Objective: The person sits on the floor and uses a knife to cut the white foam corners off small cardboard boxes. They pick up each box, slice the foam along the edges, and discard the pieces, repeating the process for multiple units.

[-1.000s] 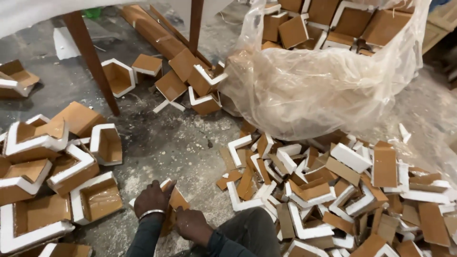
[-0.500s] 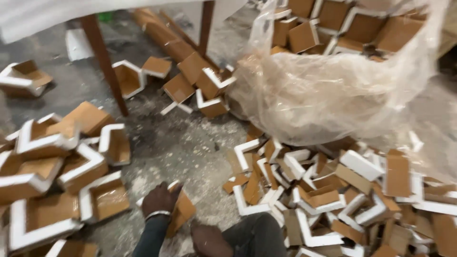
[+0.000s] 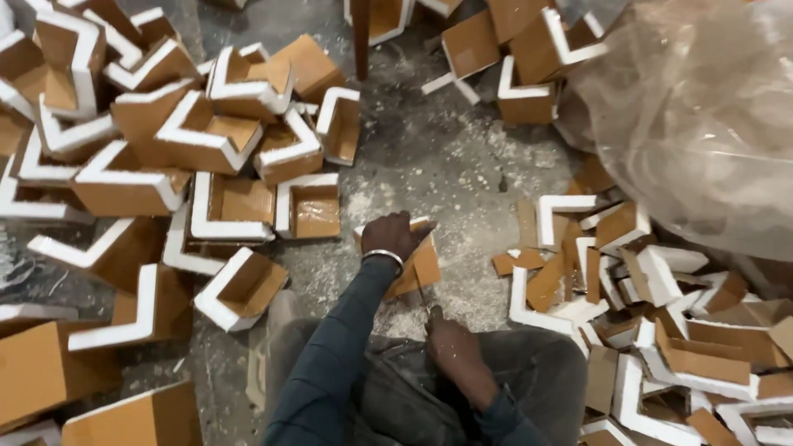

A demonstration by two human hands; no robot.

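My left hand [image 3: 395,234], with a metal bangle on the wrist, presses down on a brown-and-white foam corner piece [image 3: 421,268] lying on the dusty floor in front of me. My right hand [image 3: 446,337] sits just below it, closed around a thin blade or tool [image 3: 421,294] whose tip reaches the piece's lower edge. I am seated with my knees drawn in, wearing a dark sleeve and grey trousers.
A heap of assembled brown-and-white corner pieces [image 3: 206,140] fills the left side. Flat L-shaped pieces [image 3: 628,281] are piled at the right. A big clear plastic bag [image 3: 702,107] bulges at the upper right. A wooden leg [image 3: 360,33] stands at the top.
The view has tilted down and closer to the floor. My left hand stays on the piece, while my right hand has come beside it with the thin tool.
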